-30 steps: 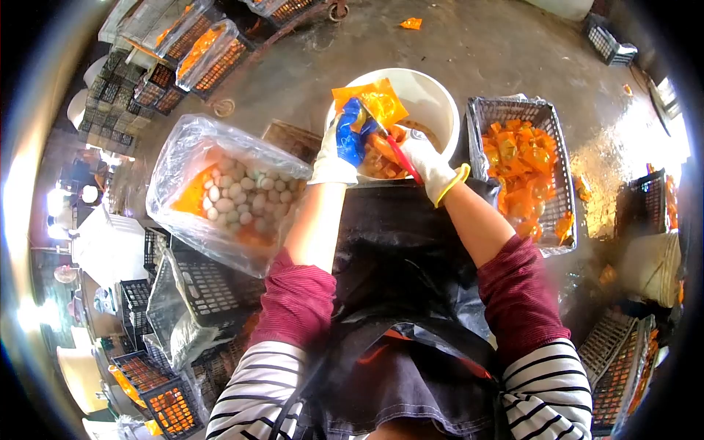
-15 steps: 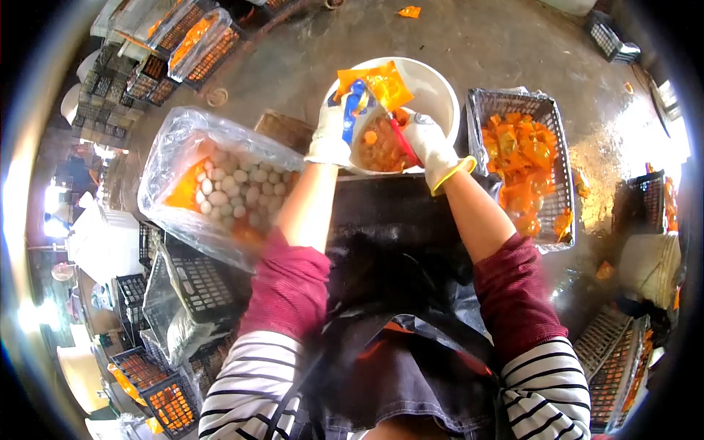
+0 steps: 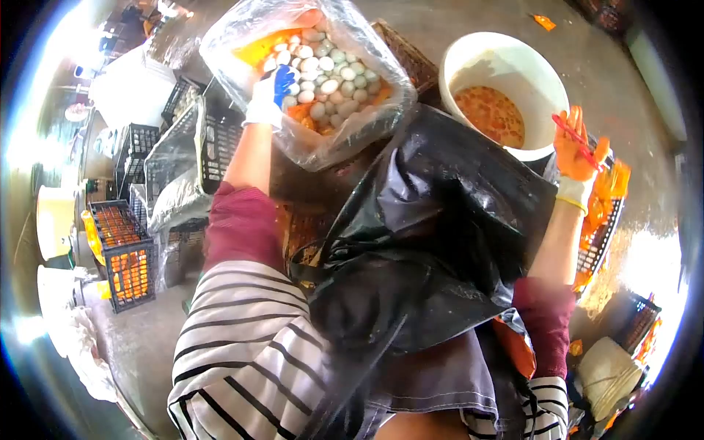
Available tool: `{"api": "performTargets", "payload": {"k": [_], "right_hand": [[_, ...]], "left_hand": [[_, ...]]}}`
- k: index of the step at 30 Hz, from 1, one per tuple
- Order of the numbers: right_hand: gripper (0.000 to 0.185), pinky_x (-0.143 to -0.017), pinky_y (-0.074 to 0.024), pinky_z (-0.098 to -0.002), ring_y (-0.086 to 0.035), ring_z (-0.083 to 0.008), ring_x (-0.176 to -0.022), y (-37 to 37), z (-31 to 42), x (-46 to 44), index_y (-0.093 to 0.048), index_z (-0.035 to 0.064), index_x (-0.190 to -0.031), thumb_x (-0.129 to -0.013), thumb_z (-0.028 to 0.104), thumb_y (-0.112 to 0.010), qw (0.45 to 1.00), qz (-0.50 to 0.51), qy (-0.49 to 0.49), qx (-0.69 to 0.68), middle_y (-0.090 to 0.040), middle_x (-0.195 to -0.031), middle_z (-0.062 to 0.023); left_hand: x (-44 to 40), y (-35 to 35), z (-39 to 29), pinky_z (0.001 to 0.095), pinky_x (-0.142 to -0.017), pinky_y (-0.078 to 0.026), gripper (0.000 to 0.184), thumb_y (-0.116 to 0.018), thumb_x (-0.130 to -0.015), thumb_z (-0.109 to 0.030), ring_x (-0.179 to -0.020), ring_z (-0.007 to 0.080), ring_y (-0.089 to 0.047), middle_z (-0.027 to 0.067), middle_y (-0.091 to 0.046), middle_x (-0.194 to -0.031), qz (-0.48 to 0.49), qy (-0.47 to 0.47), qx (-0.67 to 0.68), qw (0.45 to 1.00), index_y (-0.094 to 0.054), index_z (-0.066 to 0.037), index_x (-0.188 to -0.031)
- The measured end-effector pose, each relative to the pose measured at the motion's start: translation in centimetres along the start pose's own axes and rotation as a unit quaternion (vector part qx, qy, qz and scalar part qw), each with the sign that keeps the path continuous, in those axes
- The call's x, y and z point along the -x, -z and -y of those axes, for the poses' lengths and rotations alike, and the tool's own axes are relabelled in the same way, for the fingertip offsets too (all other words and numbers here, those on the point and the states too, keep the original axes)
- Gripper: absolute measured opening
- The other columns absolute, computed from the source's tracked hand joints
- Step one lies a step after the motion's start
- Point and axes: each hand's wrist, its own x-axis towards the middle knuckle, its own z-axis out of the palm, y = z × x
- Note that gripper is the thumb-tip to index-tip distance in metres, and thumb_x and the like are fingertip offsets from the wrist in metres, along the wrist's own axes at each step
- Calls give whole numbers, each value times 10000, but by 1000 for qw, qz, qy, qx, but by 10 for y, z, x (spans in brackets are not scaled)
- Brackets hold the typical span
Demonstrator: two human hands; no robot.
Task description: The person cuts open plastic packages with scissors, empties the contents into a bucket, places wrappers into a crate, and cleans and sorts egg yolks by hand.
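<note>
My left hand (image 3: 273, 92), in a white glove with blue-coated fingers, reaches in among the eggs (image 3: 329, 86) at the left edge of a plastic-lined crate (image 3: 396, 103). Its fingers are bent over the eggs; whether one is gripped is hidden. At the right, my right hand (image 3: 576, 158) wears an orange-palmed glove with a yellow cuff. A thin red-handled tool (image 3: 576, 139) lies across its palm, held by the thumb, while several fingers point up. Beside that hand stands a white bucket (image 3: 506, 45) with orange, lumpy liquid (image 3: 488, 114) in its bottom.
Behind my right hand, a crate (image 3: 595, 253) holds orange packets (image 3: 603, 209). A black apron (image 3: 440, 191) covers my lap. Several black crates (image 3: 128, 257) and a white bin (image 3: 132, 84) stand at the left. One orange wrapper (image 3: 544, 22) lies on the floor.
My left hand has left the bucket for the eggs, and the orange packet is out of it. My right hand has moved right with the red-handled tool. The view has turned left.
</note>
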Motion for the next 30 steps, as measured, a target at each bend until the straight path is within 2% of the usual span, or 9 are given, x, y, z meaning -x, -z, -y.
{"api": "performTargets", "payload": {"k": [1, 5, 7, 10, 15, 21, 22, 25, 30], "right_hand": [[778, -1099, -275, -421, -464, -334, -1208, 2, 0, 0, -386, -76, -1316, -808, 471, -609, 991, 107, -72, -34, -495, -1299, -195], [666, -1028, -293, -401, -482, -264, -1144, -19, -20, -9, -487, -30, -1243, -842, 499, -540, 991, 56, -102, 67, -543, -1255, -91], [642, -980, -310, -374, -501, -239, -1076, -32, -31, -14, -498, -17, -1243, -866, 502, -496, 983, 62, -140, 99, -575, -1200, -63], [575, -932, -313, -355, -488, -205, -979, -44, -46, -17, -503, -6, -1246, -913, 459, -435, 971, 65, -134, 188, -596, -1100, -38], [376, -1035, -373, -387, -408, -305, -1271, -37, -56, -16, -401, 285, -1336, -968, 228, -450, 960, 142, -120, 209, -340, -1424, -173], [468, -883, -394, -341, -514, -231, -1067, -66, -77, -10, -465, -37, -1242, -969, 334, -385, 911, -29, -33, 410, -561, -1167, -107], [466, -878, -398, -345, -517, -236, -1064, -61, -81, -11, -459, -37, -1243, -968, 333, -386, 869, 1, -5, 494, -555, -1176, -113], [468, -844, -417, -380, -532, -256, -1048, -72, -83, -10, -463, -17, -1237, -954, 352, -410, 934, -96, -54, 340, -546, -1184, -146], [456, -805, -428, -395, -551, -259, -1011, -77, -73, -4, -492, -7, -1199, -951, 368, -415, 927, -147, -67, 340, -557, -1161, -159]], "left_hand": [[-3, 20, 1, 234, -608, -465, 269, -549, -885, -257, -715, 94, -585, 40, -662, -838, 22, 12, 10, 1000, -664, -26, -958], [-10, 28, 31, 297, -707, -481, 303, -540, -884, -285, -786, 181, -617, 82, -673, -898, -3, -26, -231, 973, -655, -40, -1021], [-21, 21, 51, 400, -823, -465, 411, -561, -832, -395, -938, 319, -608, 180, -628, -1045, 50, -116, -640, 758, -609, -109, -1123], [-11, -3, 74, 406, -871, -444, 508, -637, -786, -420, -1016, 325, -577, 163, -612, -1093, 124, 0, -744, 657, -588, -71, -1152], [-20, -9, 116, 393, -916, -440, 465, -588, -816, -358, -1122, 296, -557, 172, -593, -1184, 204, 89, -866, 448, -606, -31, -1146], [-3, 0, 149, 382, -913, -446, 403, -501, -861, -320, -1111, 298, -564, 180, -591, -1180, 181, 89, -770, 605, -625, -28, -1109], [7, -5, 133, 378, -894, -454, 385, -461, -877, -326, -1087, 301, -574, 186, -602, -1145, 189, 62, -766, 611, -637, -55, -1087], [0, -4, 124, 389, -866, -455, 353, -493, -866, -326, -1056, 306, -582, 194, -608, -1103, 208, 54, -677, 704, -634, -90, -1088], [-15, -8, 76, 409, -774, -491, 320, -570, -836, -328, -925, 350, -610, 189, -636, -984, 70, -55, -519, 850, -625, -92, -1046]]}}
